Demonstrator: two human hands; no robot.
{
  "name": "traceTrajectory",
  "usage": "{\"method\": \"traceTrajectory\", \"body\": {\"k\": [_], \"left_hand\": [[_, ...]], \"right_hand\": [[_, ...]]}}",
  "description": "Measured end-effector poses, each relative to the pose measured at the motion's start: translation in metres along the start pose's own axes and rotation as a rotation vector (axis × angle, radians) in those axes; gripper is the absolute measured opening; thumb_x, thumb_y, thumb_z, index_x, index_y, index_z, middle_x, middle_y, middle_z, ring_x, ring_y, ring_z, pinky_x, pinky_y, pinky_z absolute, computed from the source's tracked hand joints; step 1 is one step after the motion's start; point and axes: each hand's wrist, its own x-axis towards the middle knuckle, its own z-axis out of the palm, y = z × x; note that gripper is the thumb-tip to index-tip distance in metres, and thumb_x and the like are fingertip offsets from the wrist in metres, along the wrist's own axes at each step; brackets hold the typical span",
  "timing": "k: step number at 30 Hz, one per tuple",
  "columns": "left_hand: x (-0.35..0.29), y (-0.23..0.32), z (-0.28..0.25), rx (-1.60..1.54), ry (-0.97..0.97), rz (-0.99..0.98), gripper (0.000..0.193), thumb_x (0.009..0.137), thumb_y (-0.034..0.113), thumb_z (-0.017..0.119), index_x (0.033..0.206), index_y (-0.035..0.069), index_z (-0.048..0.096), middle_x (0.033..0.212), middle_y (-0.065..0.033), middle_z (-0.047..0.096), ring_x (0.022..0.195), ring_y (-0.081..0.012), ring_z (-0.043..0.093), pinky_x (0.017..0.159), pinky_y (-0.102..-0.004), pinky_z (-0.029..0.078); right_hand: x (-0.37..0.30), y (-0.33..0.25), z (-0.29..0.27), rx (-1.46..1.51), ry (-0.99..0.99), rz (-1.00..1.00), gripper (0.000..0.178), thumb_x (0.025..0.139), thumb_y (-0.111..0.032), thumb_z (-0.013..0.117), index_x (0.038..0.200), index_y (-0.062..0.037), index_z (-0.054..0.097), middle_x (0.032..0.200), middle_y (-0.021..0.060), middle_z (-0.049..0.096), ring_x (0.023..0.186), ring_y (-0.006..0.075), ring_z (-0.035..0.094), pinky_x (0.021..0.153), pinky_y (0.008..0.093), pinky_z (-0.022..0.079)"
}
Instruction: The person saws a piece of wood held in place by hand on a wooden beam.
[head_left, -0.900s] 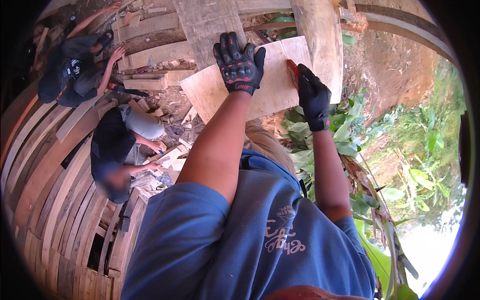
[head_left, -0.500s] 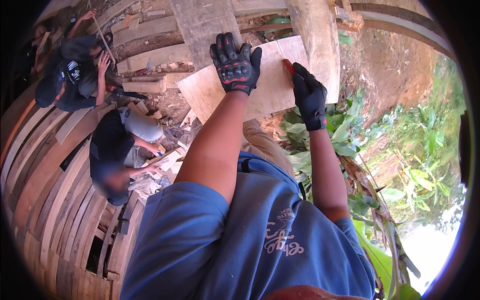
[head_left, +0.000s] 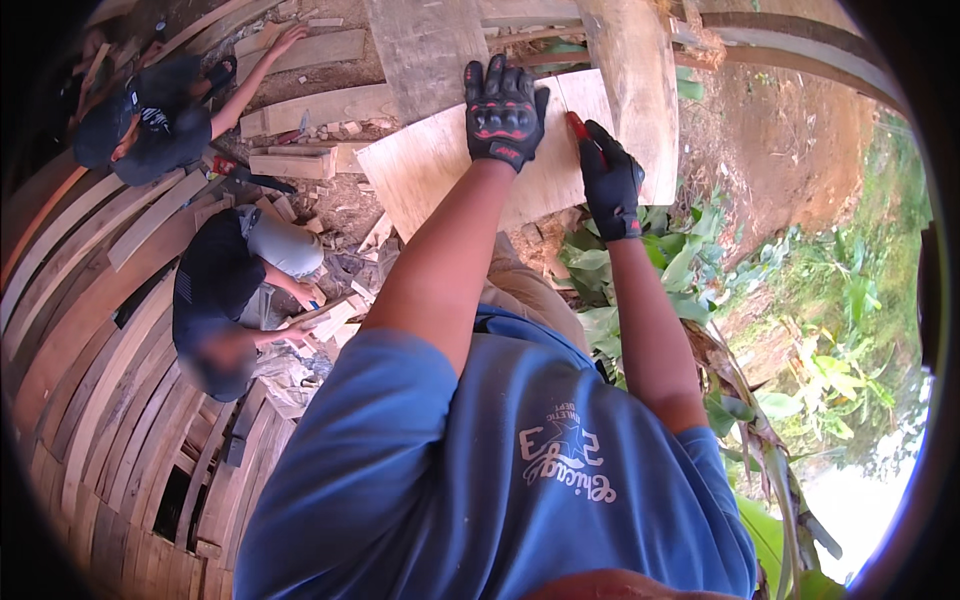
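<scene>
A pale, flat wooden board [head_left: 410, 175] lies across two thicker planks in front of me. My left hand [head_left: 503, 115], in a black glove with red trim, rests on its upper face. Its fingers are stretched out toward the far edge, with nothing held. My right hand [head_left: 612, 185], gloved alike, is at the board's right part, closed round a slim red tool [head_left: 577, 126]. Only the tool's red end shows past the fingers, so its kind cannot be told. A thin line [head_left: 562, 100] crosses the board near that tool.
The supporting planks [head_left: 425, 60] extend away from me. At left, a crouching person [head_left: 215, 290] handles wood pieces, and another person [head_left: 160, 120] reaches out farther back. Stacked boards [head_left: 110, 400] fill the lower left. Leafy plants [head_left: 690, 250] and an earth slope [head_left: 780, 150] are at right.
My left hand has slid right along the board, closer to the right hand. My right hand has shifted slightly away from me with the red tool. The farther person's arm has moved outward.
</scene>
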Motion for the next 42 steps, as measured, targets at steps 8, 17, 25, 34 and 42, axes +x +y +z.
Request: {"method": "traceTrajectory", "body": {"k": [8,17,25,34,42], "left_hand": [[-0.005,0.0,-0.004,-0.005,0.012,-0.032,0.045,0.108,0.046,0.053,0.115,0.007,0.076,0.128,-0.0172,0.073,0.135,-0.0332,0.059,0.129,-0.0588,0.025],[-0.002,0.001,-0.005,-0.059,0.092,0.007,0.043,0.105,0.045,0.058,0.112,0.005,0.074,0.122,-0.019,0.072,0.129,-0.0353,0.061,0.126,-0.0593,0.03],[-0.002,0.001,-0.016,-0.123,0.032,0.013,0.043,0.106,0.043,0.055,0.116,0.006,0.075,0.12,-0.0191,0.074,0.124,-0.0344,0.064,0.127,-0.0599,0.027],[-0.004,0.011,-0.072,-0.216,-0.193,0.015,0.044,0.111,0.045,0.047,0.11,0.013,0.077,0.082,-0.0181,0.076,0.074,-0.0416,0.073,0.075,-0.0578,0.056],[-0.002,0.025,-0.152,-0.202,-0.164,0.155,0.047,0.111,0.042,0.046,0.088,0.009,0.072,0.081,-0.021,0.075,0.075,-0.0431,0.073,0.071,-0.0575,0.057]], "right_hand": [[-0.013,-0.035,-0.02,-0.059,-0.059,0.033,0.053,0.103,-0.043,0.064,0.137,-0.0023,0.072,0.128,0.0255,0.075,0.119,0.0424,0.073,0.105,0.0466,0.055],[0.038,-0.055,-0.032,-0.188,-0.144,0.042,0.05,0.1,-0.049,0.064,0.121,-0.0058,0.08,0.106,0.0222,0.08,0.104,0.0424,0.076,0.096,0.0467,0.058],[-0.014,-0.04,-0.032,0.04,-0.031,0.033,0.043,0.106,-0.035,0.065,0.133,-0.0028,0.075,0.115,0.0231,0.08,0.106,0.0344,0.079,0.093,0.0421,0.059],[-0.082,-0.069,-0.06,0.065,0.035,0.044,0.041,0.106,-0.027,0.065,0.138,-0.0021,0.071,0.121,0.0248,0.078,0.112,0.0335,0.078,0.096,0.0426,0.058],[-0.125,-0.099,-0.105,0.141,0.083,-0.014,0.041,0.106,-0.027,0.065,0.139,-0.0023,0.072,0.127,0.0211,0.078,0.113,0.0278,0.076,0.098,0.039,0.058]]}}
